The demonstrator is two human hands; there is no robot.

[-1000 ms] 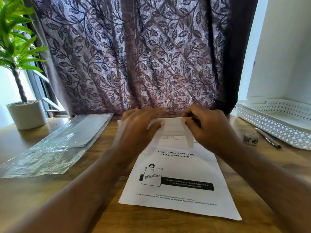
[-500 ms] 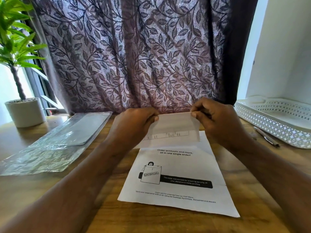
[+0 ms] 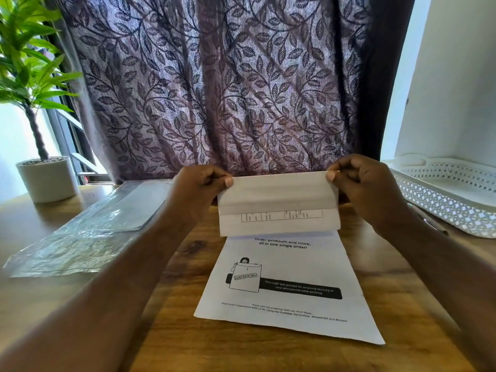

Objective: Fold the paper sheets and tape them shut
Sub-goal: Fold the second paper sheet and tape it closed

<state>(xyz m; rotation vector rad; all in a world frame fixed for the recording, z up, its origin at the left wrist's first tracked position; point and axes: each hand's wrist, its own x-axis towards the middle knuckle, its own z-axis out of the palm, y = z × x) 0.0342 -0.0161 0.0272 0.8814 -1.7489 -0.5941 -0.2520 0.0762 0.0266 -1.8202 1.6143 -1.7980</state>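
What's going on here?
A person holds a folded paper sheet up over the wooden table, left hand pinching its upper left corner, right hand the upper right. It is not taped yet. A printed sheet lies flat below. A clear plastic sleeve lies left, a white tray right.

Folded sheet [image 3: 279, 200] between left grip [image 3: 198, 194] and right grip [image 3: 367, 189]: white, thin black table lines. Flat sheet [image 3: 284, 264] below grips: white, black print, solid black bar. Curtain [image 3: 214, 84] behind: mauve, dark leaf-vine pattern. Bench [image 3: 174, 331]: brown woodgrain. Tray [image 3: 442, 200] right of right grip: white lattice.
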